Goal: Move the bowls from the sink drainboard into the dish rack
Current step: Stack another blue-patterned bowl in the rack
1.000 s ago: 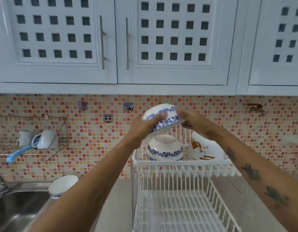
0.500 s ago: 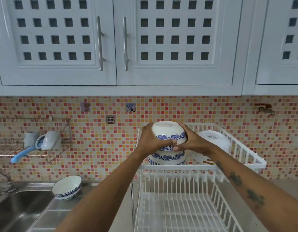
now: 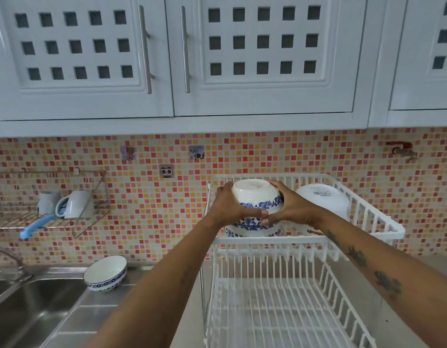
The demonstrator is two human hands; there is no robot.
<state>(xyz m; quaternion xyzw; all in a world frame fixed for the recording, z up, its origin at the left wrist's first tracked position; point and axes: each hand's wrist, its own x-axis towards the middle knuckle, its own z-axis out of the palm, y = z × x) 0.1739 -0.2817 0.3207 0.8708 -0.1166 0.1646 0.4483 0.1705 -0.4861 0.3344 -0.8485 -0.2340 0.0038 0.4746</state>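
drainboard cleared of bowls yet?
No, one blue-patterned bowl sits upright on the drainboard beside the sink.

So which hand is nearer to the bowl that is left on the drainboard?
Left. The left hand is up at the rack, right of the bowl; the right hand is farther right. Both hold the upturned bowl.

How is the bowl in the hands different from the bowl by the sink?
The held bowl is upside down, foot up; the bowl on the drainboard sits mouth up and tilted.
The held bowl is up in the dish rack, stacked on another bowl; the drainboard bowl stands alone beside the sink.
The left hand and right hand grip one; nothing touches the other.
Both are white with blue pattern.
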